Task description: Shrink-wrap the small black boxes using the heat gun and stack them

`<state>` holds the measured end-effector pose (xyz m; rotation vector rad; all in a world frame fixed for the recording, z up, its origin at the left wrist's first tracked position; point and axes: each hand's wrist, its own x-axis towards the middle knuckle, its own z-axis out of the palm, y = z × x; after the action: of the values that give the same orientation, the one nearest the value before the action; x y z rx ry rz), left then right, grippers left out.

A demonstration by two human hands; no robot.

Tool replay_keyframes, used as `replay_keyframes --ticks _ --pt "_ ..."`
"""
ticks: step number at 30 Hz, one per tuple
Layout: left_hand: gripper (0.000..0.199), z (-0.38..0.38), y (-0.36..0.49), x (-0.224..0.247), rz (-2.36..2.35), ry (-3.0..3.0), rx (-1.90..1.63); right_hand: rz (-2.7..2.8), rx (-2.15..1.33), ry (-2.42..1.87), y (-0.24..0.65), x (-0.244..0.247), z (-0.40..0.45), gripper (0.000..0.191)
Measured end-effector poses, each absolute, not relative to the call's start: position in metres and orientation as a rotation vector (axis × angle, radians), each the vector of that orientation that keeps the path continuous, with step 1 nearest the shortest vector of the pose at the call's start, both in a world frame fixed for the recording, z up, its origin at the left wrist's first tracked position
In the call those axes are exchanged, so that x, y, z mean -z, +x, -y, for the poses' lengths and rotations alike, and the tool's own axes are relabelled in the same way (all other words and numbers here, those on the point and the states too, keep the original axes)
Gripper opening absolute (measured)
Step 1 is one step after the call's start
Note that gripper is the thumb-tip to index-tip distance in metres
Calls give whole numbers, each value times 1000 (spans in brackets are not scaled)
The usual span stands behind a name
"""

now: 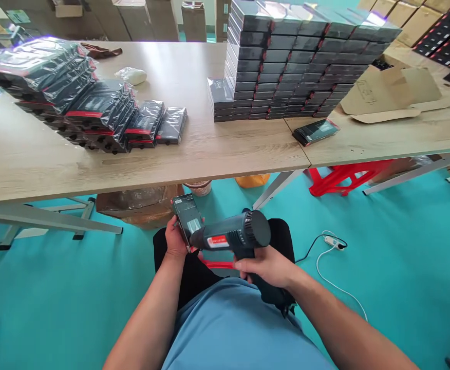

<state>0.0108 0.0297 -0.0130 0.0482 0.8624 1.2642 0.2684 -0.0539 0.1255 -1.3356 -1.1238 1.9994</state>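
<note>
My left hand (175,237) grips a small dark product box (187,215) by its edge, held tilted above my lap. In my right hand (267,264) is a dark heat gun (225,231) with a red label, gripped by its handle. Its nozzle points left at the lower part of the box, close to its face; whether they touch I cannot tell. The fingers of my left hand are partly hidden behind the box.
Loosely wrapped boxes (105,105) are piled on the table (198,159) at left. A tall neat stack of boxes (286,67) stands right of centre, with a single box (315,132) before it. An open carton (394,92) lies at right. A power strip (333,241) rests on the floor.
</note>
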Motion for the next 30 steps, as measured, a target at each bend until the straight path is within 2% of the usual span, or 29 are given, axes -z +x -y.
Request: replay_keyframes --ticks 3,7,12,16,20,24,28,30 --pt "48 -30 8 12 -836 56 -1298 1114 -1880 -1416 273 -124 52 12" --pt "52 -30 5 10 -816 73 -1353 1105 -2081 -1262 281 -122 53 25" --pt "46 -29 3 11 -829 25 -1384 1093 -1856 -1408 281 -123 47 19" --pt "44 -28 6 9 -829 85 -1422 1106 -2067 -1256 271 -126 47 23" --pt "43 -28 9 4 -794 119 -1433 1074 -1959 -1324 262 -128 49 17" --pt "42 -31 5 7 -817 86 -1434 1068 -2060 -1246 263 -126 45 25" --pt "44 -38 -3 21 -958 -114 -1498 1031 -1804 -1455 270 -122 39 18" --pt "43 -40 -5 28 -1005 -185 -1521 973 -1807 -1470 275 -119 40 20"
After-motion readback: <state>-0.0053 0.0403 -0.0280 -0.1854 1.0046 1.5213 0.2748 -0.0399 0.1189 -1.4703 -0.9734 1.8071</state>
